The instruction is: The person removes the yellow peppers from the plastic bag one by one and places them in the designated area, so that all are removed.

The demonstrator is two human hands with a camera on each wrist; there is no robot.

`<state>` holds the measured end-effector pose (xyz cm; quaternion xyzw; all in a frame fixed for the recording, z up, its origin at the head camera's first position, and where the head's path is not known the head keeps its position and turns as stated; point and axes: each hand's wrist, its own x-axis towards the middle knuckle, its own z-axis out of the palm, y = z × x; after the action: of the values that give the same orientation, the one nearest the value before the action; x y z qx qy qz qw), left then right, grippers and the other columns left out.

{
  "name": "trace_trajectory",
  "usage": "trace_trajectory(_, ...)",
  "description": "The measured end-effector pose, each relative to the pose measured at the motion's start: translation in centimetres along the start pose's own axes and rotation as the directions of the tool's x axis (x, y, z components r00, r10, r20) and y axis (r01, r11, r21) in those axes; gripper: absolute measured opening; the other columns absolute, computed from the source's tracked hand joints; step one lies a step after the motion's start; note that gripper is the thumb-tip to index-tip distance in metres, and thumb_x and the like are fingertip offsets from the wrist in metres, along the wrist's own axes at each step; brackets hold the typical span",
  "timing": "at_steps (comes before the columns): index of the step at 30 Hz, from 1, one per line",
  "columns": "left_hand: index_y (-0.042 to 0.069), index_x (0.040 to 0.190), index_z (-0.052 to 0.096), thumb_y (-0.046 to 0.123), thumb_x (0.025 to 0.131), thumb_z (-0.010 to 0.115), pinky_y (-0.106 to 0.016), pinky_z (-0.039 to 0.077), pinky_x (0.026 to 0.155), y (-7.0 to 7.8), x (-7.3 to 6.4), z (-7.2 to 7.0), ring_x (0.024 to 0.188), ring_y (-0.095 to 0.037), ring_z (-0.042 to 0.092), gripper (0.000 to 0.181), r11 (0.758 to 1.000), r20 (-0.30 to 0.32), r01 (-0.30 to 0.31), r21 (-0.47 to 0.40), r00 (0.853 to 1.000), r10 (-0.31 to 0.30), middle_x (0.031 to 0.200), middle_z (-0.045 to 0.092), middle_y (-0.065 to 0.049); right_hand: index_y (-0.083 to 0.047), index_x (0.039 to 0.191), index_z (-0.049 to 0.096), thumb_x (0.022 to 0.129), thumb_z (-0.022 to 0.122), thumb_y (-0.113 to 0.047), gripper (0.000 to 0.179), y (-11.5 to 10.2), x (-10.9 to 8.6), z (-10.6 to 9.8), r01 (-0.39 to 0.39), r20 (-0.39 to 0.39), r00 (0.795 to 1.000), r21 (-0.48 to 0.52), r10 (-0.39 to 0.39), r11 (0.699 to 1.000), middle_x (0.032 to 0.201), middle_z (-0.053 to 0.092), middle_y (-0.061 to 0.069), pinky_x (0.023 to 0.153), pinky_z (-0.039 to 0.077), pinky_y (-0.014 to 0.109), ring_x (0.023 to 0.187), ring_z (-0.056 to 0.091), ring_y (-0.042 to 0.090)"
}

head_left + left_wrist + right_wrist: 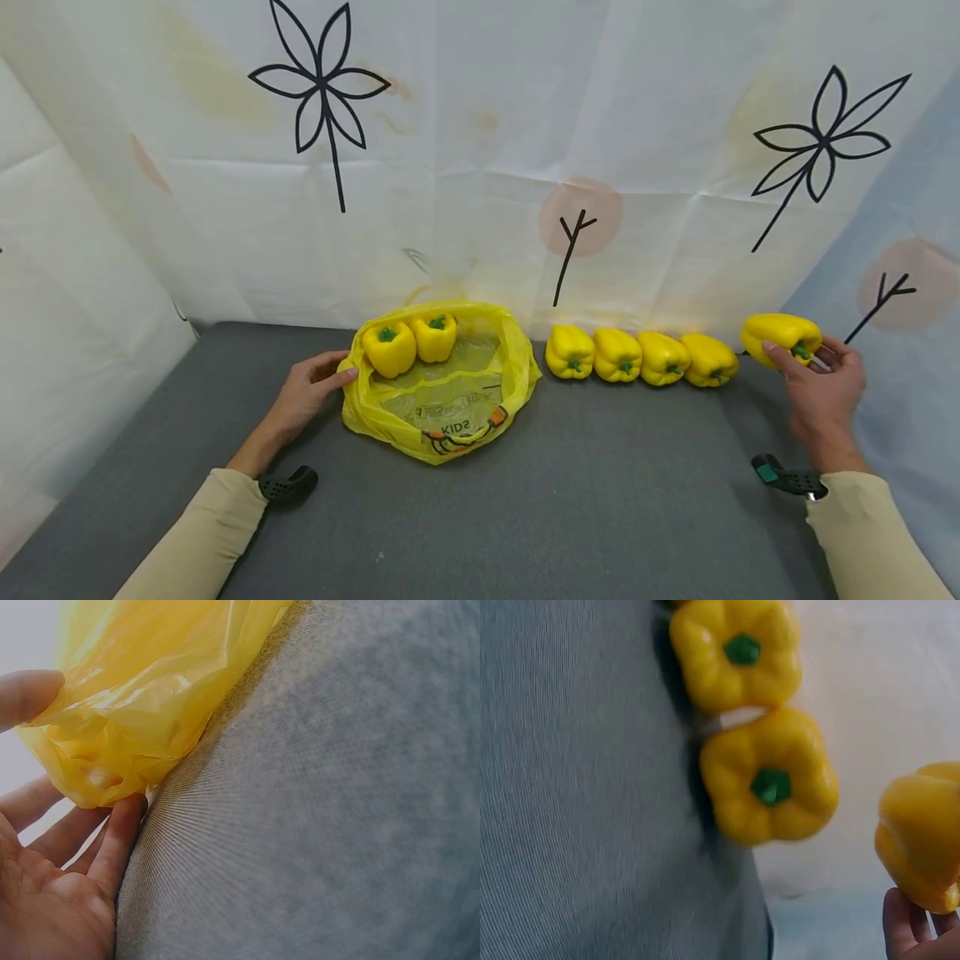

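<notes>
My right hand (pixel 827 392) holds a yellow bell pepper (pixel 780 335) up at the far right, its green stem turned toward the hand. In the right wrist view the fingers (pixel 921 930) show below the same pepper (pixel 922 832). At the left side of an open yellow plastic bag (pixel 517 358), my left hand (pixel 306 392) grips the edge between thumb and fingers. The left wrist view has the thumb (pixel 30 697) on the crinkled plastic and the other fingers under it. Inside the bag sit two yellow bell peppers, one larger-looking pepper (pixel 390 350) left of another pepper (pixel 437 340).
Several yellow bell peppers (pixel 618 356) stand in a row along the back of the grey table (pixel 570 500), between the bag and my right hand. A white patterned cloth (pixel 480 225) hangs right behind them. Dark bands (pixel 288 483) circle both wrists.
</notes>
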<state>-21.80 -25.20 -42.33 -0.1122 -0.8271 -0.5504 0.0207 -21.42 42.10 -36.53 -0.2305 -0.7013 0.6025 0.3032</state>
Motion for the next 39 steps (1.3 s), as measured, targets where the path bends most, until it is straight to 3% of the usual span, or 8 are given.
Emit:
trace_trajectory(4,-0.003,0.146,0.051,0.03,0.105,0.06,-0.014,0.045,0.09,0.1,0.0,0.0,0.112,-0.003,0.054,0.053,1.0,-0.001,-0.005,0.002,1.0,0.005,0.141,0.055,-0.023,-0.025,0.145,0.04,0.075,0.092,-0.03,0.087,2.5,3.0,-1.2,-0.023,-0.027,0.999,0.081,0.025,0.996,0.134,0.044,-0.012,0.08,0.046,0.006,0.104,0.046,0.002)
trace_trajectory(7,-0.003,0.146,0.051,0.03,0.105,0.06,-0.014,0.045,0.09,0.1,0.1,0.0,0.112,-0.003,0.055,0.053,1.0,0.002,-0.004,0.003,1.0,0.004,0.14,0.055,-0.023,-0.025,0.144,0.041,0.074,0.093,-0.027,0.088,3.1,3.6,-1.7,-0.044,-0.045,0.998,0.117,0.049,0.992,0.132,0.044,-0.012,0.08,0.046,0.006,0.104,0.047,0.002)
trace_trajectory(12,-0.003,0.146,0.051,0.03,0.105,0.06,-0.014,0.045,0.09,0.2,0.0,0.0,0.114,-0.005,0.055,0.053,1.0,0.0,-0.003,0.001,1.0,0.003,0.141,0.055,-0.023,-0.024,0.146,0.039,0.083,0.086,-0.023,0.079,1.6,1.7,-1.4,-0.108,-0.072,0.991,0.082,0.114,0.991,0.131,0.044,-0.014,0.086,0.045,0.008,0.103,0.046,0.001)
trace_trajectory(21,-0.003,0.145,0.051,0.028,0.105,0.06,-0.014,0.046,0.089,0.3,0.0,0.0,0.11,-0.002,0.055,0.052,1.0,-0.005,-0.011,-0.01,1.0,0.011,0.139,0.056,-0.024,-0.023,0.14,0.044,0.088,0.079,-0.017,0.063,0.8,-0.4,-1.3,-0.163,-0.076,0.984,0.015,0.164,0.987,0.113,0.042,-0.017,0.068,0.04,0.002,0.092,0.043,-0.001)
trace_trajectory(23,-0.003,0.145,0.052,0.028,0.105,0.061,-0.014,0.046,0.089,0.3,0.0,0.0,0.11,-0.001,0.055,0.052,1.0,-0.005,-0.006,-0.012,1.0,0.006,0.139,0.056,-0.023,-0.022,0.143,0.042,0.09,0.078,-0.022,0.064,1.3,-0.3,-1.5,-0.165,-0.058,0.985,-0.064,0.161,0.984,0.113,0.041,-0.018,0.076,0.04,0.005,0.093,0.041,-0.003)
trace_trajectory(28,-0.002,0.146,0.052,0.027,0.105,0.061,-0.014,0.045,0.09,0.3,0.0,0.0,0.11,0.0,0.055,0.051,1.0,-0.003,-0.002,-0.016,1.0,0.002,0.14,0.056,-0.022,-0.016,0.158,0.028,0.093,0.072,-0.036,0.08,2.2,0.0,-1.3,-0.166,-0.031,0.986,-0.246,0.164,0.955,0.141,0.039,-0.012,0.102,0.037,0.022,0.111,0.039,-0.002)
trace_trajectory(33,-0.002,0.146,0.051,0.026,0.104,0.061,-0.014,0.045,0.09,0.4,0.0,0.1,0.11,0.001,0.054,0.051,1.0,-0.003,0.002,-0.019,1.0,-0.002,0.14,0.055,-0.023,-0.015,0.159,0.024,0.094,0.069,-0.04,0.083,2.4,0.0,-1.0,-0.188,-0.008,0.981,-0.292,0.194,0.938,0.154,0.033,0.001,0.106,0.037,0.025,0.126,0.039,0.01)
trace_trajectory(39,-0.003,0.147,0.05,0.025,0.105,0.061,-0.014,0.045,0.09,0.6,0.0,0.0,0.111,0.001,0.054,0.052,1.0,-0.001,0.006,-0.02,1.0,-0.006,0.142,0.055,-0.022,-0.01,0.161,0.017,0.095,0.066,-0.044,0.089,2.3,0.0,-0.4,-0.185,0.037,0.977,-0.338,0.21,0.923,0.164,0.019,0.015,0.117,0.031,0.04,0.146,0.026,0.03)
